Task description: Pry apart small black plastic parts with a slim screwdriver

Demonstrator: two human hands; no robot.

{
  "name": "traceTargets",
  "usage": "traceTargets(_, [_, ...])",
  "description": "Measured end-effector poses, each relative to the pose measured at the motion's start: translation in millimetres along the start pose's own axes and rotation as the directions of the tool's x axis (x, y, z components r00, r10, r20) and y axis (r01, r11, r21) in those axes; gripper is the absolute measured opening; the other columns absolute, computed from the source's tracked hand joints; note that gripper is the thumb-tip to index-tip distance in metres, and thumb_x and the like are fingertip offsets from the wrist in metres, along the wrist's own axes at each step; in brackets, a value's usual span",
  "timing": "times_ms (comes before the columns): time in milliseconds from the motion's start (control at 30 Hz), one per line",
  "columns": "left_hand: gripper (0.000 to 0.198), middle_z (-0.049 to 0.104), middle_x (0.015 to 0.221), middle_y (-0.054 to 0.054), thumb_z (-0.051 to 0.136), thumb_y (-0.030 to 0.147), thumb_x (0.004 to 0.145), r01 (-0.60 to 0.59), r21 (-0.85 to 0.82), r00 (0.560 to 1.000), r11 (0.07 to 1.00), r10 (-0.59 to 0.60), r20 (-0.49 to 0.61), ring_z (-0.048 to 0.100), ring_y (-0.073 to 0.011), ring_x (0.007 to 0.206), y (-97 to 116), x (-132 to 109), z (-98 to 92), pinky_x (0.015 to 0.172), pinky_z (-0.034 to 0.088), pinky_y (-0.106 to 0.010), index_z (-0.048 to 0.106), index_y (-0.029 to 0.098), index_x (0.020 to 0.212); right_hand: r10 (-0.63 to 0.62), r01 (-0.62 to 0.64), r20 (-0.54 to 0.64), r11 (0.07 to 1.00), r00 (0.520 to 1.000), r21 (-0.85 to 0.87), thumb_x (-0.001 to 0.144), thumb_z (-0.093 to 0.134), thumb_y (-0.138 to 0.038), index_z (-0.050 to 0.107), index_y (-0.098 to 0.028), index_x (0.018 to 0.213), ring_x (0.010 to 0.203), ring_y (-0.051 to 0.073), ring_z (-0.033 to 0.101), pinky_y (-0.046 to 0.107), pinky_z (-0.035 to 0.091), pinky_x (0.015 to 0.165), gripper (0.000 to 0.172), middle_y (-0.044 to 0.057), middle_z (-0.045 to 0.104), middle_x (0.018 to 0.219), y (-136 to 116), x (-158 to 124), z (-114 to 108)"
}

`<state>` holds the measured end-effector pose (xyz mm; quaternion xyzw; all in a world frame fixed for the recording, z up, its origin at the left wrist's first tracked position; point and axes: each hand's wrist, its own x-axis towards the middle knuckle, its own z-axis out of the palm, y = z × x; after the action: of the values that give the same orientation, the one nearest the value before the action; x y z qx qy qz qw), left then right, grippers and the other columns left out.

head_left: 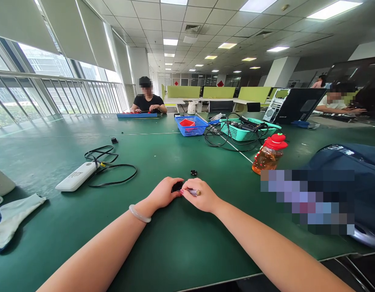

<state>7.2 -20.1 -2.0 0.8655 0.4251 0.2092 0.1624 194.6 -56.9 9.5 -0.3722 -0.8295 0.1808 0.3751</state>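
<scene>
My left hand (163, 193) is closed on a small black part (176, 186), its thumb and fingers at the part's sides. Fingers cover much of the part, so its kind is unclear. In my right hand (204, 195) is a slim pen-shaped tool (193, 192) with a brassy rear end. Its tip points left toward the black part and is hidden by my fingers; whether they touch I cannot tell. Just beyond both hands, a small round black piece (193, 172) lies on the green tabletop (181, 243).
Left lies a white power bank (76, 177) with a looped black cable (126, 165), near a pale cloth (18, 215). A red-lidded bottle (268, 156) and a dark bag (351, 162) stand right. Behind are a blue basket (191, 130), a cable-filled green basket (236, 134) and a seated person (148, 101).
</scene>
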Motion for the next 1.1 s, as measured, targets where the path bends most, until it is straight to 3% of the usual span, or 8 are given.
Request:
traceTargets(133, [0.040,0.070,0.114,-0.008,0.067,0.026,0.083,-0.007,0.023,1.000,1.000,0.007,0.008,0.062,-0.0254,0.108,2,-2,-0.2,0.097,0.048,-0.038,0.062,0.021,0.122,-0.002,0.007,-0.144,0.999,0.990,0.035,0.089,0.049,-0.031,0.059,-0.023,0.067,0.067,0.017,0.057,0.031,0.043,0.072,0.025,0.001,0.065,0.068,-1,-1,-7])
traceTargets(233, [0.043,0.070,0.114,-0.007,0.069,0.023,0.081,0.007,0.032,1.000,0.999,-0.008,0.009,0.062,-0.0253,0.108,2,-1,0.6,0.097,0.048,-0.038,0.061,0.021,0.123,0.071,-0.066,-0.226,0.997,0.972,0.029,0.090,0.047,-0.034,0.057,-0.023,0.065,0.064,0.017,0.054,0.030,0.042,0.068,0.030,0.001,0.062,0.065,2,0,-11])
traceTargets(467, [0.038,0.070,0.113,-0.006,0.065,0.026,0.084,-0.023,0.022,1.000,0.999,0.023,-0.007,0.062,-0.0243,0.105,0,-1,1.4,0.097,0.048,-0.038,0.062,0.022,0.121,0.268,-0.247,-0.111,0.953,0.957,0.178,0.088,0.050,-0.040,0.059,-0.022,0.066,0.061,0.014,0.050,0.026,0.039,0.060,0.030,-0.002,0.059,0.064,11,5,-3])
traceTargets(800, [0.042,0.066,0.122,-0.007,0.058,0.022,0.086,-0.080,-0.008,0.995,0.997,0.079,-0.066,0.057,-0.0246,0.113,2,-3,-0.5,0.102,0.046,-0.044,0.056,0.024,0.128,0.326,-0.281,-0.085,0.899,0.942,0.337,0.084,0.054,-0.053,0.062,-0.021,0.068,0.057,0.013,0.048,0.025,0.038,0.056,0.037,-0.002,0.054,0.060,23,7,-11])
traceTargets(1100, [0.032,0.063,0.122,-0.007,0.053,0.020,0.089,-0.165,0.003,0.979,0.986,0.164,-0.118,0.056,-0.0236,0.112,3,-3,-2.9,0.102,0.047,-0.043,0.062,0.025,0.120,0.296,-0.284,-0.007,0.920,0.955,0.269,0.085,0.054,-0.050,0.064,-0.021,0.073,0.059,0.012,0.047,0.024,0.037,0.057,0.033,-0.003,0.057,0.065,19,6,-8])
